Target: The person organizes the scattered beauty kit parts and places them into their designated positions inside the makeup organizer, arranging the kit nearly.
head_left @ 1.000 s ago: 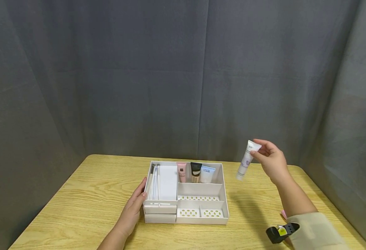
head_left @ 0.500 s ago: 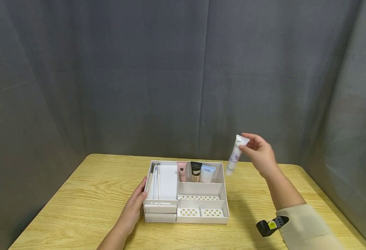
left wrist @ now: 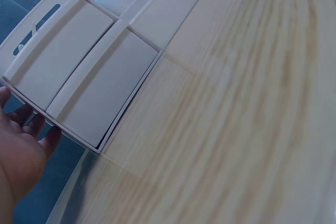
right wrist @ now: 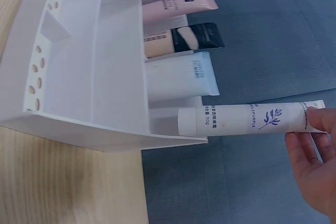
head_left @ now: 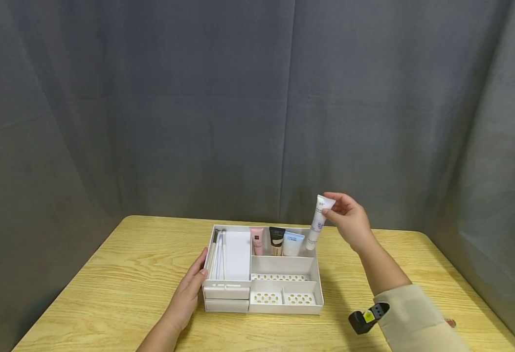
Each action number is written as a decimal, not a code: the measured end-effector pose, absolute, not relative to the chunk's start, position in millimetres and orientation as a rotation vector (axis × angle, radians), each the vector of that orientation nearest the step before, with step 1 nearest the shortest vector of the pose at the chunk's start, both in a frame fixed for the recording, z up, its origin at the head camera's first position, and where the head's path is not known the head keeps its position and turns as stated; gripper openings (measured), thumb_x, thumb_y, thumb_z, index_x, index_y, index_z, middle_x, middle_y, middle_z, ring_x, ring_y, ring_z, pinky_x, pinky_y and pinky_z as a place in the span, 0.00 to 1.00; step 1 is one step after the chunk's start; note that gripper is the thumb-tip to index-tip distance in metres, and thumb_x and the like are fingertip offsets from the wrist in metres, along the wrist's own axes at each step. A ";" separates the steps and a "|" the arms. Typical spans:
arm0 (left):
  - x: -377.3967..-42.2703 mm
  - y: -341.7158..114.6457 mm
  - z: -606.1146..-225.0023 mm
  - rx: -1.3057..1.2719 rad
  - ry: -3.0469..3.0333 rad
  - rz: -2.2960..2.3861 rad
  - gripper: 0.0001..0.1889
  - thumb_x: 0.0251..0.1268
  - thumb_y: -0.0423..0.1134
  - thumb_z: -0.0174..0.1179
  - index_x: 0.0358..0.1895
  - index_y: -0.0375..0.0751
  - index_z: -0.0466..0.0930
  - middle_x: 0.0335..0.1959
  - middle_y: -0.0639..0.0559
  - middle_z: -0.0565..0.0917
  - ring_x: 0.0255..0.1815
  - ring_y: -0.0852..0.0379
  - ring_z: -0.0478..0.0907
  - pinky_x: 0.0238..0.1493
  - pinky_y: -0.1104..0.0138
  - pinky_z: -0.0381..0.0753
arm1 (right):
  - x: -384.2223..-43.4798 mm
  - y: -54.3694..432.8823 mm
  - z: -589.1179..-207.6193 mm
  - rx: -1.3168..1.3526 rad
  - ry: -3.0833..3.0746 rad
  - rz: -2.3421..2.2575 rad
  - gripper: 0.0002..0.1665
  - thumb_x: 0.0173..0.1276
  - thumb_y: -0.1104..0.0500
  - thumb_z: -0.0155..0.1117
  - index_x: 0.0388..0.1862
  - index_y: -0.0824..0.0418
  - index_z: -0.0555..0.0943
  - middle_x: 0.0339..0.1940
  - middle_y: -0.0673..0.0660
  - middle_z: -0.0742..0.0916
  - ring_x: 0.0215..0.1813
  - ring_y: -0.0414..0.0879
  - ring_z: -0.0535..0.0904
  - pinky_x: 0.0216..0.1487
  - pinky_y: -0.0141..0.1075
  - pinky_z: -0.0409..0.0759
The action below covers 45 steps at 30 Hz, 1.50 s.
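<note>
A white desk organizer (head_left: pixel 285 310) sits on the table, with a back compartment, smaller front compartments and two drawers. My left hand (head_left: pixel 187 293) rests against its left side; in the left wrist view the fingertips (left wrist: pixel 51 139) touch that side near the drawers. My right hand (head_left: pixel 348 220) pinches a white cream tube (head_left: pixel 319 222) by its flat crimped end. The tube's cap points down at the right end of the back compartment. Beside it stand a light-blue tube (right wrist: pixel 181 77), a black-and-beige foundation tube (right wrist: pixel 184 40) and a pink tube (right wrist: pixel 178 9), upright in a row.
Several slim makeup brushes (head_left: pixel 218 254) stand in the organizer's left compartment. The wooden table (head_left: pixel 121 283) extends around it, with a grey curtain (head_left: pixel 204 122) behind. A small reddish object (head_left: pixel 450 322) shows past my right sleeve.
My right hand has carried the white cream tube leftward, from right of the organizer to over its back right corner. The left hand stays at the organizer's side.
</note>
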<state>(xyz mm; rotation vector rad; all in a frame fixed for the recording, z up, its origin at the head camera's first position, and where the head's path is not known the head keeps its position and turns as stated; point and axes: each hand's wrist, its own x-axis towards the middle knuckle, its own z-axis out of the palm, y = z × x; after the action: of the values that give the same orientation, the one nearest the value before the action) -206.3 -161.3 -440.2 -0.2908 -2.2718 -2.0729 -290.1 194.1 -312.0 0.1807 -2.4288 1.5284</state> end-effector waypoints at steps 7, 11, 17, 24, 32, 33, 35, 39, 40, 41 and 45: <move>-206.0 -161.5 -440.6 -0.295 -2.274 -2.067 0.30 0.80 0.47 0.38 0.79 0.43 0.46 0.81 0.44 0.47 0.81 0.42 0.40 0.79 0.48 0.39 | -292.5 189.5 -325.0 0.164 -2.475 1.524 0.24 0.70 0.64 0.62 0.64 0.61 0.75 0.50 0.61 0.81 0.48 0.46 0.76 0.41 0.22 0.77; -206.3 -162.2 -441.2 -0.288 -2.275 -2.078 0.30 0.80 0.47 0.38 0.80 0.45 0.46 0.81 0.45 0.46 0.82 0.43 0.39 0.79 0.49 0.39 | -293.7 188.8 -332.5 0.185 -2.481 1.518 0.23 0.69 0.65 0.61 0.64 0.62 0.75 0.52 0.64 0.82 0.50 0.48 0.76 0.42 0.22 0.77; -206.9 -163.0 -441.7 -0.283 -2.285 -2.071 0.30 0.80 0.47 0.37 0.80 0.47 0.46 0.81 0.46 0.46 0.82 0.43 0.39 0.79 0.50 0.39 | -295.8 188.5 -342.4 0.177 -2.497 1.494 0.22 0.69 0.66 0.62 0.62 0.62 0.77 0.49 0.63 0.82 0.48 0.49 0.77 0.41 0.23 0.77; -206.2 -161.9 -440.9 -0.298 -2.259 -2.086 0.30 0.80 0.47 0.38 0.79 0.45 0.47 0.81 0.44 0.46 0.81 0.42 0.39 0.79 0.47 0.38 | -296.3 187.7 -351.9 0.185 -2.519 1.519 0.22 0.69 0.65 0.61 0.62 0.62 0.77 0.51 0.64 0.83 0.55 0.53 0.79 0.46 0.25 0.78; -206.8 -162.3 -441.7 -0.294 -2.259 -2.092 0.31 0.80 0.46 0.38 0.79 0.43 0.46 0.81 0.44 0.46 0.82 0.42 0.38 0.79 0.47 0.38 | -294.2 183.6 -362.6 0.207 -2.538 1.488 0.21 0.68 0.66 0.62 0.60 0.64 0.78 0.50 0.65 0.83 0.56 0.56 0.79 0.48 0.30 0.81; -206.9 -162.5 -441.8 -0.295 -2.259 -2.092 0.30 0.80 0.46 0.38 0.79 0.43 0.46 0.81 0.44 0.46 0.82 0.42 0.38 0.79 0.47 0.38 | -294.1 183.4 -364.1 0.209 -2.542 1.482 0.20 0.68 0.66 0.63 0.60 0.64 0.78 0.49 0.65 0.83 0.56 0.56 0.79 0.47 0.29 0.80; -207.2 -162.7 -442.1 -0.282 -2.262 -2.097 0.30 0.79 0.46 0.38 0.79 0.44 0.46 0.81 0.45 0.46 0.82 0.43 0.38 0.80 0.48 0.38 | -294.7 183.3 -367.3 0.204 -2.549 1.467 0.20 0.68 0.66 0.63 0.59 0.63 0.78 0.48 0.64 0.83 0.55 0.55 0.79 0.46 0.28 0.80; -207.3 -162.9 -442.0 -0.272 -2.271 -2.093 0.30 0.80 0.46 0.38 0.79 0.46 0.46 0.81 0.46 0.46 0.82 0.43 0.38 0.80 0.49 0.38 | -295.0 182.9 -373.2 0.199 -2.566 1.442 0.20 0.68 0.66 0.63 0.58 0.64 0.79 0.46 0.64 0.84 0.54 0.55 0.79 0.44 0.28 0.80; -207.4 -162.9 -442.0 -0.269 -2.274 -2.091 0.30 0.79 0.47 0.38 0.79 0.46 0.47 0.81 0.46 0.46 0.82 0.43 0.38 0.80 0.49 0.38 | -295.0 182.7 -374.5 0.196 -2.568 1.439 0.20 0.68 0.66 0.63 0.58 0.64 0.79 0.46 0.64 0.84 0.54 0.56 0.79 0.44 0.29 0.80; -207.5 -162.9 -442.0 -0.268 -2.275 -2.090 0.30 0.79 0.47 0.38 0.79 0.46 0.47 0.81 0.46 0.46 0.82 0.44 0.39 0.80 0.49 0.39 | -295.0 182.5 -375.7 0.197 -2.569 1.438 0.20 0.67 0.67 0.63 0.58 0.64 0.79 0.46 0.64 0.84 0.55 0.56 0.80 0.45 0.30 0.80; -208.2 -163.4 -443.6 -0.270 -2.265 -2.105 0.30 0.80 0.47 0.38 0.79 0.46 0.47 0.81 0.46 0.46 0.82 0.43 0.39 0.80 0.49 0.38 | -295.0 181.8 -379.4 0.185 -2.584 1.425 0.19 0.68 0.66 0.63 0.58 0.63 0.79 0.50 0.64 0.84 0.56 0.57 0.79 0.48 0.35 0.82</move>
<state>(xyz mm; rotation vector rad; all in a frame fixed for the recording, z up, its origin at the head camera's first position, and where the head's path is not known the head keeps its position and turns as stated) -208.2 -163.4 -443.6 -0.2703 -2.2653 -2.1047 -295.0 181.8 -379.4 0.1853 -2.5845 1.4255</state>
